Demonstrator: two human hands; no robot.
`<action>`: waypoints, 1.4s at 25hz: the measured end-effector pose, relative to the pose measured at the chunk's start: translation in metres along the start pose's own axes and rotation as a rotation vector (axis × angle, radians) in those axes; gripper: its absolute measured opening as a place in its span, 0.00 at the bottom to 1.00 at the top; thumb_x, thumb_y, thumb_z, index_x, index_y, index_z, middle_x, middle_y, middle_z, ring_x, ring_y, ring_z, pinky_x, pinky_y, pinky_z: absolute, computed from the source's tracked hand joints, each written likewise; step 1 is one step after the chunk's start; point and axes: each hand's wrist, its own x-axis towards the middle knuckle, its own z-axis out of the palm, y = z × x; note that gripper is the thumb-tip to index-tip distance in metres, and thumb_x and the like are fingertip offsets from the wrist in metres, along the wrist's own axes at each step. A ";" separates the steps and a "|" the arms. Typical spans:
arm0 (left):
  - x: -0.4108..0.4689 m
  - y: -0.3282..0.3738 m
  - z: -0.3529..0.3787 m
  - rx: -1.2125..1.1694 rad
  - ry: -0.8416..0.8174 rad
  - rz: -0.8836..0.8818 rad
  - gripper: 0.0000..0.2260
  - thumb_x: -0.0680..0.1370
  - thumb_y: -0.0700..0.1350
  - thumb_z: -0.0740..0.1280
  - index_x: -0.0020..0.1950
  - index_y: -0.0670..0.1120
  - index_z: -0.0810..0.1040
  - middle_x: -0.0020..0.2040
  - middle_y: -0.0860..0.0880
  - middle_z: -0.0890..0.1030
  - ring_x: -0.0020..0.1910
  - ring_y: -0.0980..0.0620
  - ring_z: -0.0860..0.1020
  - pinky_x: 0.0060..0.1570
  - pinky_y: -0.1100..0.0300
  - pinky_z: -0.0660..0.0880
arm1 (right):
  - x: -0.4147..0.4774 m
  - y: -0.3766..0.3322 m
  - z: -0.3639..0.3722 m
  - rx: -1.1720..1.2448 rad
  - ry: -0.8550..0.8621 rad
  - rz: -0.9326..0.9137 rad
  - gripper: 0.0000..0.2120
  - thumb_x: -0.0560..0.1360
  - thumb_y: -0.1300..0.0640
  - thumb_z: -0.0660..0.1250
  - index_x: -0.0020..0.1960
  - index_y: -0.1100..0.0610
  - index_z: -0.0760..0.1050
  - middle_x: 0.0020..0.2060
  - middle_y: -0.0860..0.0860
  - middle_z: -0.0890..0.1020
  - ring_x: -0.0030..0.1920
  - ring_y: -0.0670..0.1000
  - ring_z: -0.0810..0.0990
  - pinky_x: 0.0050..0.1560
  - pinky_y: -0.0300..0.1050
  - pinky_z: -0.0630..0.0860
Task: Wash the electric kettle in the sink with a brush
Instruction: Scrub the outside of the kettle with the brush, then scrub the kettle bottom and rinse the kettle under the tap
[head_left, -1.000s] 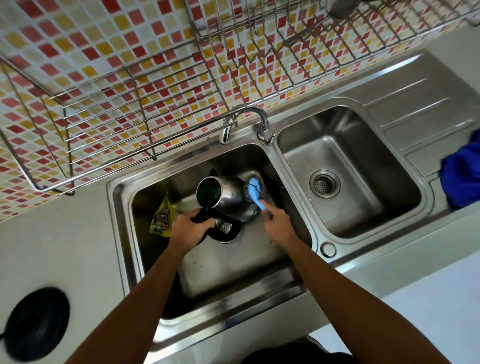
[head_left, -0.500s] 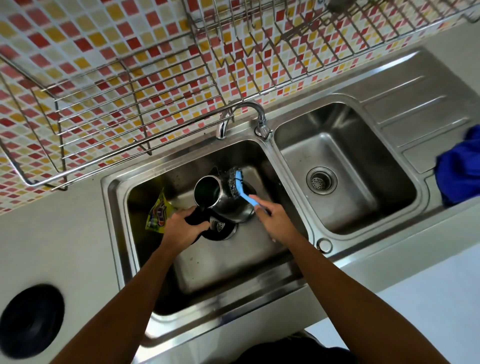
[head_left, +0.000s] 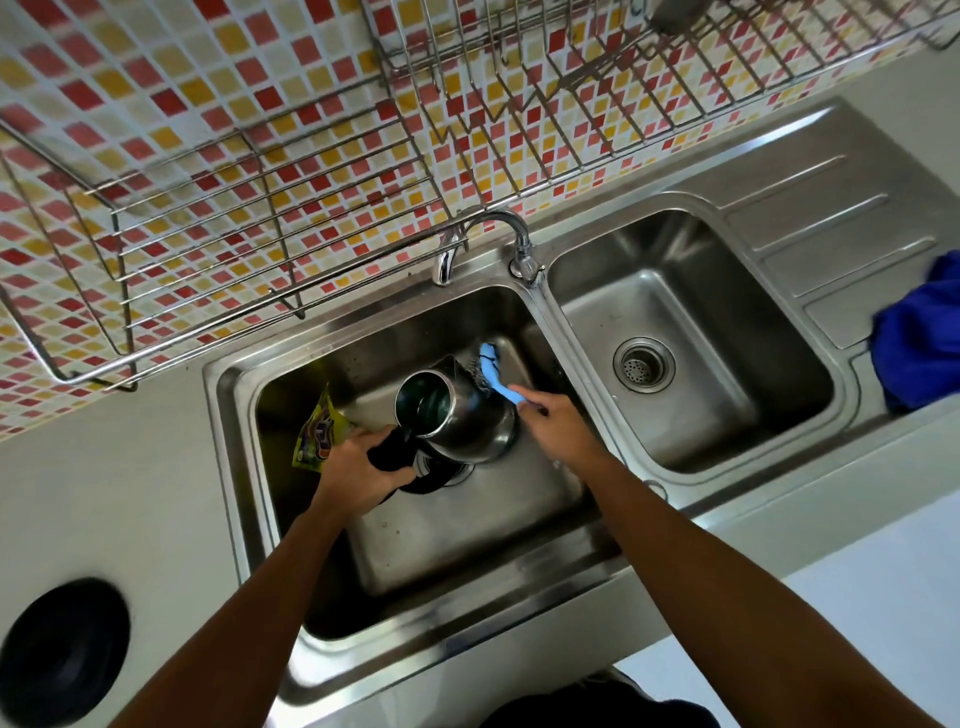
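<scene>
A steel electric kettle (head_left: 467, 421) with its lid open hangs tilted over the left sink basin (head_left: 467, 530), mouth toward the upper left. My left hand (head_left: 358, 462) grips its black handle. My right hand (head_left: 553, 421) holds a blue-handled brush (head_left: 496, 376), its bristle head pressed against the kettle's upper right side near the rim. The kettle hides most of the basin's drain.
A yellow sachet (head_left: 317, 431) leans in the left corner of the basin. The tap (head_left: 488, 239) arches over the divider. The right basin (head_left: 675, 353) holds only its drain. A blue cloth (head_left: 919, 348) lies on the drainboard. Wire dish racks (head_left: 260, 208) hang overhead. A black round disc (head_left: 60, 654) sits at the left.
The brush head has slid over the kettle's side, toward the rim and then slightly back to the right. My left hand keeps its hold on the handle.
</scene>
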 end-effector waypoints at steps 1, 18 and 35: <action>0.001 0.000 0.000 0.016 0.002 0.007 0.39 0.57 0.64 0.70 0.65 0.50 0.81 0.55 0.50 0.80 0.57 0.48 0.79 0.60 0.48 0.77 | -0.001 -0.004 -0.001 0.059 -0.066 -0.047 0.17 0.81 0.57 0.62 0.67 0.46 0.76 0.30 0.49 0.74 0.26 0.45 0.66 0.23 0.38 0.65; 0.001 0.002 0.000 0.272 -0.033 0.251 0.32 0.60 0.67 0.71 0.63 0.59 0.79 0.51 0.52 0.80 0.52 0.49 0.79 0.54 0.52 0.77 | -0.006 0.054 0.003 -0.120 0.028 0.287 0.17 0.81 0.63 0.57 0.68 0.59 0.75 0.33 0.46 0.72 0.28 0.39 0.69 0.23 0.27 0.67; -0.012 0.010 0.000 -0.358 0.154 -0.005 0.18 0.81 0.57 0.64 0.63 0.46 0.82 0.58 0.47 0.81 0.56 0.51 0.79 0.58 0.59 0.74 | -0.030 0.025 0.030 -0.753 0.111 0.003 0.32 0.73 0.59 0.69 0.74 0.50 0.62 0.68 0.58 0.67 0.69 0.60 0.66 0.66 0.60 0.68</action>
